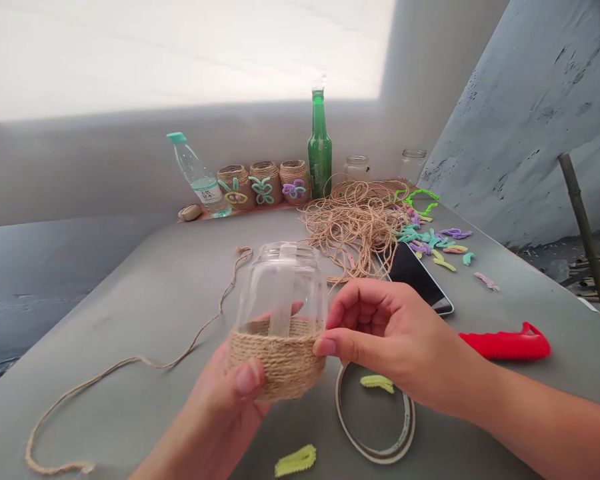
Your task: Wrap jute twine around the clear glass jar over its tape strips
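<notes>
A clear glass jar [250, 293] is held upright above the table, its lower half wound with rows of jute twine [290, 363]. A pale strip runs up the glass. My left hand [235, 387] grips the jar from below and the left, thumb on the wound twine and other fingers partly hidden behind. At the jar's right side, my right hand [380, 333] pinches the twine at the top row, thumb and forefinger closed. Behind the jar lies a loose tangle of twine [355, 220]. Another length of twine [195, 343] curves across the table at left.
At the back stand twine-wrapped jars [264, 187], a green bottle [320, 147], a tilted water bottle [200, 173] and bare glass jars [357, 168]. To the right are a phone [420, 277], pipe-cleaner pieces [430, 240] and a red-handled tool [505, 343]. A tape ring [345, 427] lies nearer.
</notes>
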`<state>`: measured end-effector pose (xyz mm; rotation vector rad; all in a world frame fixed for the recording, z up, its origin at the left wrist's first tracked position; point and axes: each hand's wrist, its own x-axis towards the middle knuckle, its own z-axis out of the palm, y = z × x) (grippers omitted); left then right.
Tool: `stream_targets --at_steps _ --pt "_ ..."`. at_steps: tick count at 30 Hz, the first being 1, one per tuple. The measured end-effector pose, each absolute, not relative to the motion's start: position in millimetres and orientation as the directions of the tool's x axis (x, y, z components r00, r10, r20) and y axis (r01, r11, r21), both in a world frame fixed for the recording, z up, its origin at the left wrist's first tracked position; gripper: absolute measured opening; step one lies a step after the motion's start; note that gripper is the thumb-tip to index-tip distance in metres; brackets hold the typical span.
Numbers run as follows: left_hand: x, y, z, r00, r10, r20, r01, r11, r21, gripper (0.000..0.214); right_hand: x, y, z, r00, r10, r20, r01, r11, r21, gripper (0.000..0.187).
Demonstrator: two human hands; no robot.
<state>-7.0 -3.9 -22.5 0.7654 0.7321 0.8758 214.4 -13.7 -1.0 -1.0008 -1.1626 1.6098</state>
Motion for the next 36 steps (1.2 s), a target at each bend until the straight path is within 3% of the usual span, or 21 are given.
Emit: stream_targets --at_steps 3,8,13,18,31,36 --pt "-7 -5 -24 0.431 0.87 -0.239 -0.397 0.421 0.815 0.049 213 -18 -2 -0.252 0.966 -0.053 -0.156 -0.095 -0.983 0.02" --pt "-10 -7 -24 0.442 0.863 -0.245 -0.397 0.433 0.809 0.062 213 -20 -1 -0.18 0.984 -0.005 -0.139 -0.031 -0.99 0.028" --pt "-14 -8 -26 0.472 0.835 -0.283 -0.337 0.468 0.817 0.08 213 -21 1 -0.229 0.963 0.14 -0.1 0.12 -0.988 0.021" --pt "-15 -7 -24 0.496 0.817 -0.295 -0.302 0.481 0.823 0.084 213 -23 5 -0.273 0.932 0.238 -0.009 0.245 -0.97 0.011" --pt "-14 -11 -27 0.546 0.79 -0.28 -0.307 0.499 0.81 0.081 216 -23 12 -0.313 0.919 0.241 0.089 0.281 -0.956 0.006" --pt "-12 -12 -25 0.444 0.852 -0.277 -0.362 0.453 0.815 0.07 218 -27 13 -0.327 0.909 0.26 0.161 0.325 -0.932 0.004"
